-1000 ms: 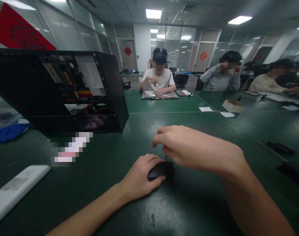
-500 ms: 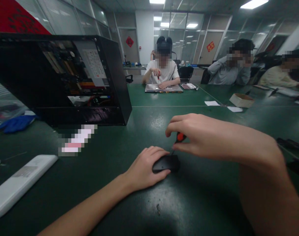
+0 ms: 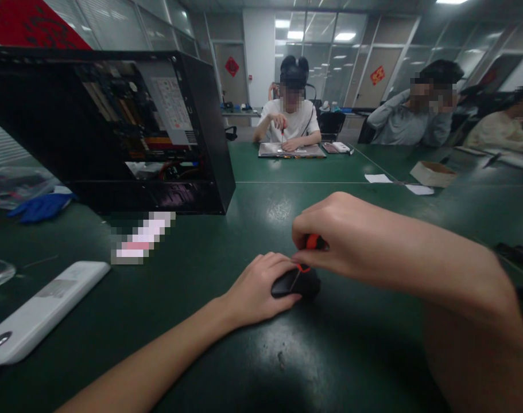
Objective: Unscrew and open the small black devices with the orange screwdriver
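A small black computer mouse (image 3: 306, 285) rests on the green table, with my left hand (image 3: 261, 289) closed round its left end, fingers over the far side and thumb along the near side. Just above it, my right hand (image 3: 325, 229) is closed on a screwdriver (image 3: 315, 242) with an orange and black handle. Its thin shaft slants down in front of the mouse's side. Whether the tip touches the mouse I cannot tell. My right fingers partly hide the handle.
An open black computer case (image 3: 207, 132) stands at the left. Nearer lie a white long device (image 3: 50, 310) and a blue glove (image 3: 43, 206). Across the table (image 3: 261, 166), a person in white (image 3: 291, 117) works on a flat panel. Papers (image 3: 378, 178) and an open box (image 3: 433, 174) lie at the right.
My right hand has turned and lowered slightly, bringing the screwdriver's handle and shaft down over the mouse. My left hand keeps its hold. The view has shifted a little.
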The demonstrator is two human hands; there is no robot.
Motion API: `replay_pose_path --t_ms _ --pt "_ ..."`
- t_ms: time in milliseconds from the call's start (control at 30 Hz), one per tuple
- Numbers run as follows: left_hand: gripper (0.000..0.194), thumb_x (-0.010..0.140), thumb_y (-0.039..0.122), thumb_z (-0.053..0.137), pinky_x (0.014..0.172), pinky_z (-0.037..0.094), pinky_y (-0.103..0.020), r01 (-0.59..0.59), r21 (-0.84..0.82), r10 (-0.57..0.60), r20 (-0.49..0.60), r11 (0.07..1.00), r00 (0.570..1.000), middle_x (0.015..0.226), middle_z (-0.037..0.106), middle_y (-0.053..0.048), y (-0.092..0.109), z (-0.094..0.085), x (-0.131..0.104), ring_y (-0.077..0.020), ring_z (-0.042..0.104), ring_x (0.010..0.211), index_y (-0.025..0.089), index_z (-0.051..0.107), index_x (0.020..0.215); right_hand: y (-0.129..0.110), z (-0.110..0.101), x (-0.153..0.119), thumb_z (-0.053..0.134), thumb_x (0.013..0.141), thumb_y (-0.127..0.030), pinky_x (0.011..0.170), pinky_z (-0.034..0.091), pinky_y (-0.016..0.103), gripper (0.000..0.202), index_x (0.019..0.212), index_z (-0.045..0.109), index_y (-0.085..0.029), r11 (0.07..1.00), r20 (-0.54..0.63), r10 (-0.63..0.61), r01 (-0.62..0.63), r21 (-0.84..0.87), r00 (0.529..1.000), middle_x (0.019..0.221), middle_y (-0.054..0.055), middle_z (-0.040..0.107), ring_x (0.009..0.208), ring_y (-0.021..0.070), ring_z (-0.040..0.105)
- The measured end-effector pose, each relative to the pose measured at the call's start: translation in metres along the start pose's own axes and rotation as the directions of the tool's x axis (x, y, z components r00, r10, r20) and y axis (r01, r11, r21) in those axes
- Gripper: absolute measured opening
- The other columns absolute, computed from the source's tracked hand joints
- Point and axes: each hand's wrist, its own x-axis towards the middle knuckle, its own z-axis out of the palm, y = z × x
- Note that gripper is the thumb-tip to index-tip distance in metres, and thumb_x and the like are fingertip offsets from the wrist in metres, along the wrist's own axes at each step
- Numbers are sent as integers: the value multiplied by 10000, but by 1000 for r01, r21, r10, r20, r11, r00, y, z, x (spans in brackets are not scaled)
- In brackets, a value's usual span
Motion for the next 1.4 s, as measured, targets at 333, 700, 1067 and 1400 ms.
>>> replay_pose_path --t_ms 333,700,1067,1400 --pt "467 882 399 808 1021 523 -488 7 -49 -7 7 999 1000 1261 725 -106 0 -2 2 -309 664 1152 185 681 1276 2 8 9 673 928 -196 582 304 274 169 768 725 -181 999 56 -19 21 -46 998 698 -4 605 615 111 475" --pt "356 962 377 721 1054 521 -471 -7 -121 9 19 993 1000 1287 710 -112 1 -4 3 -291 657 1172 190 691 1263 3 10 8 643 949 -186 594 319 279 174 798 727 -174 996 73 -15 21 -82 997 722 1 631 621 119 493" --pt "250 1056 278 552 1009 556 -419 -80 -260 54 -106 962 993 1217 744 -94 0 -11 4 -249 690 1134 209 745 1199 2 13 12 652 947 -141 614 318 279 146 829 734 -164 996 84 -20 27 -85 996 762 18 655 652 126 511" --pt "164 1005 271 655 918 609 -399 -197 -244 148 -204 950 968 1064 780 -95 2 -14 4 -238 734 1016 188 785 951 -18 6 6 605 979 -124 630 331 296 140 888 707 -155 995 80 -86 90 -45 993 853 30 659 699 141 521"
